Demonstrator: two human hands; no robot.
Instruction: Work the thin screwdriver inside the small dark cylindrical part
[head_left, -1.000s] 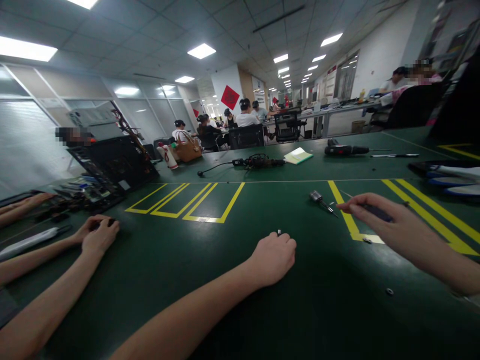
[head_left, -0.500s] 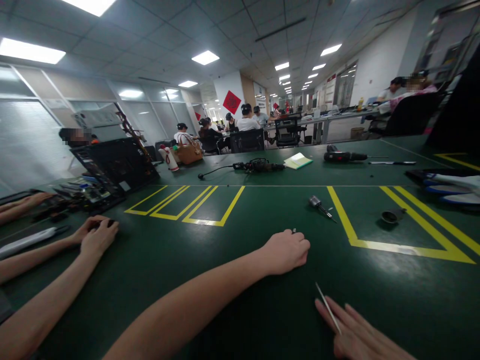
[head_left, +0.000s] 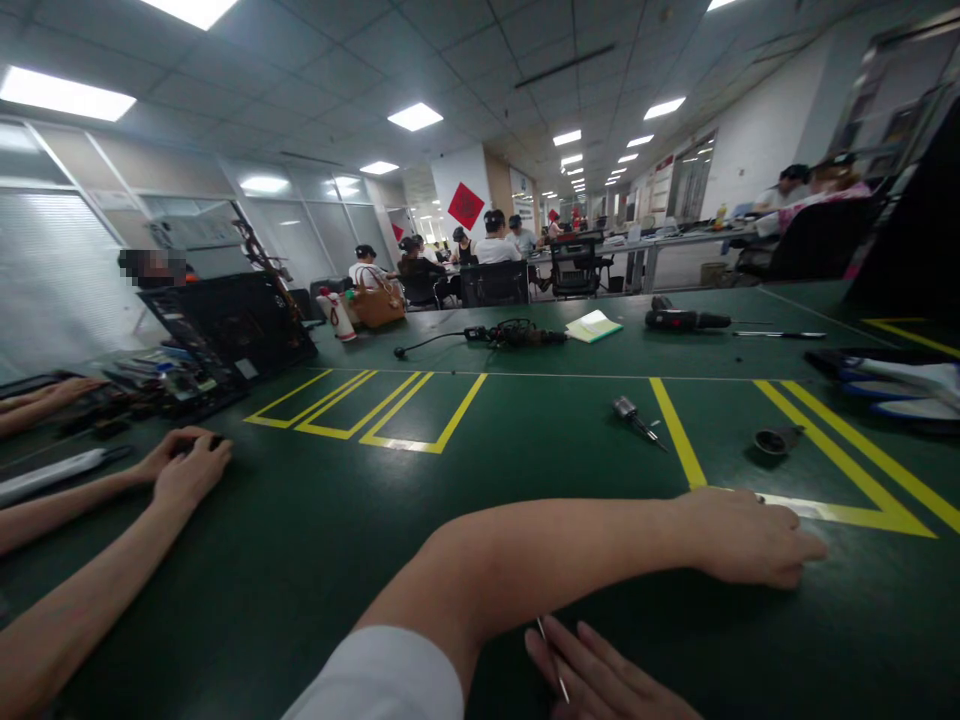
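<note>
Low in the view, the right hand (head_left: 607, 680) lies under the bend of the left forearm (head_left: 577, 560), its fingers fairly straight and close, holding a thin metal shaft (head_left: 561, 684) against them. The shaft's long axis is steep: the far end leans to the left, the near end drops to the right into the hand, where the rest is hidden. That far end points at the underside of the left arm, just beside it, though whether they touch cannot be told.

The left hand (head_left: 754, 540) is stretched across to the person's right, well apart from the shaft, so the shaft lies nearer the body and to the left of it. Its fingers are bent downward with one reaching out to the right; the palm is hidden, so what it holds, if anything, cannot be told.

Just beyond the left hand runs yellow tape (head_left: 847, 512). Farther out, inside the taped outline, sits a cup-shaped part (head_left: 776, 440), its mouth turned left. To the left, outside the tape, lies a metal part with a slim shank (head_left: 626, 408), the shank slanting toward the left hand. Both are nearer the left hand than the right. Beyond them rests a power driver (head_left: 682, 319).
</note>
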